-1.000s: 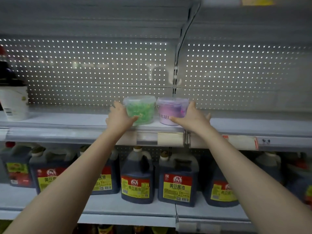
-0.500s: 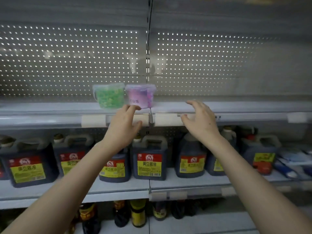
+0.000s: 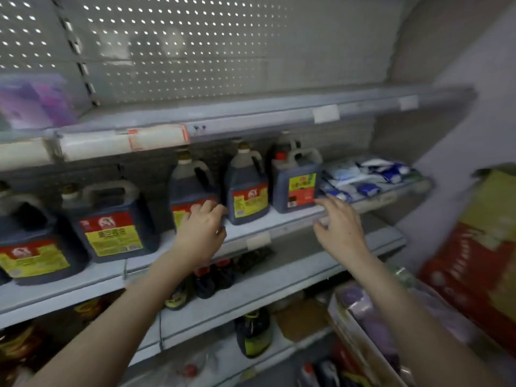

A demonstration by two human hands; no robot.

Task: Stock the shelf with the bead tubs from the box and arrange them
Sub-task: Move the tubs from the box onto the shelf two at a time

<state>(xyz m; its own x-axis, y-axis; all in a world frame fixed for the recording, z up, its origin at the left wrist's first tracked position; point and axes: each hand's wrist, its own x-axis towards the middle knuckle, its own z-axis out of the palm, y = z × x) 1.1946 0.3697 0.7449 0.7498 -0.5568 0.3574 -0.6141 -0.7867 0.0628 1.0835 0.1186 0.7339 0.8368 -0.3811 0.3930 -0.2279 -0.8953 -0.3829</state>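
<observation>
A purple bead tub (image 3: pixel 33 101) stands on the upper shelf (image 3: pixel 251 113) at the far left edge of view, blurred. The green tub is out of frame. My left hand (image 3: pixel 202 229) hovers empty in front of the soy sauce jugs, fingers relaxed. My right hand (image 3: pixel 339 227) is also empty, fingers spread, near the middle shelf's edge. At the lower right the cardboard box (image 3: pixel 360 342) holds more tubs, purple ones (image 3: pixel 363 305) showing under their lids.
Dark soy sauce jugs (image 3: pixel 245 188) with red and yellow labels line the middle shelf (image 3: pixel 279 227). White and blue packets (image 3: pixel 365 177) lie at its right end. Bottles (image 3: pixel 252 335) stand on lower shelves. A red and yellow carton (image 3: pixel 480 255) rises at the right.
Both hands let go of the tubs and dropped away from the upper shelf. The view swung right and down, so the box came into sight and the green tub left the frame.
</observation>
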